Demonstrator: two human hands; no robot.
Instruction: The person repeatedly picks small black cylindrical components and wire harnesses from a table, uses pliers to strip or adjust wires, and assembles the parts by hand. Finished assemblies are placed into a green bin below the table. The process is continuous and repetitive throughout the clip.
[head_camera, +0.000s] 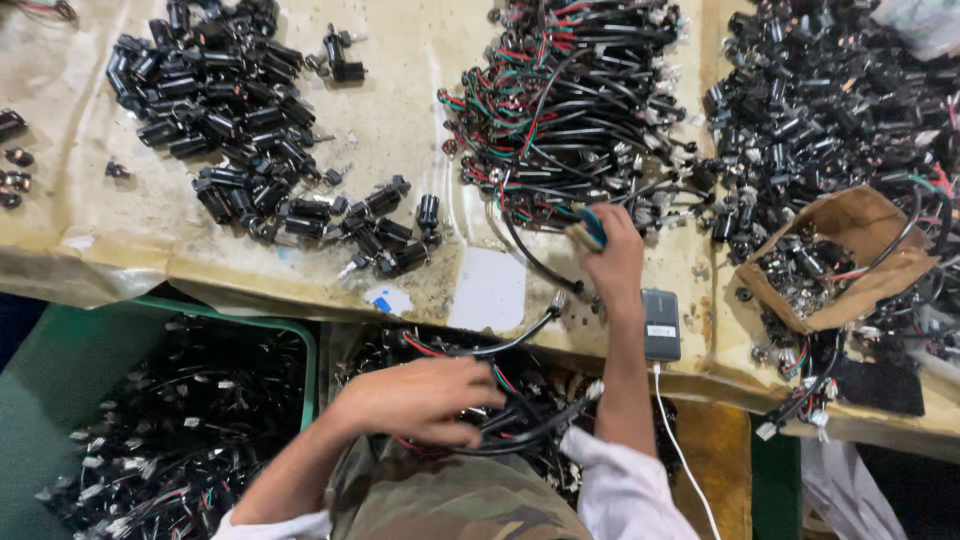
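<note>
Left hand: the left hand (420, 398) sits below the table (420, 110) edge, over the lap, fingers curled shut round a bundle of black cables (510, 420) with red and green wires showing.
Right hand: the right hand (612, 255) reaches up onto the table, fingers pressed on a small blue-and-tan tool (588, 228) at the near edge of the wire heap (570, 100); one black lead runs from there down to the bundle.
Done, as it looks: a green bin (170, 420) left of the bundle is heaped with wired pieces, so a good share seems finished.
Left to do: the wire heap, the pile of black cylinders (230, 120) left of it, and the mass of black parts (830, 110) to its right remain large.
Nearby: a torn cardboard box (850, 255) of small parts lies right of the right hand; a small grey device (660, 325) rests just beside that wrist.
</note>
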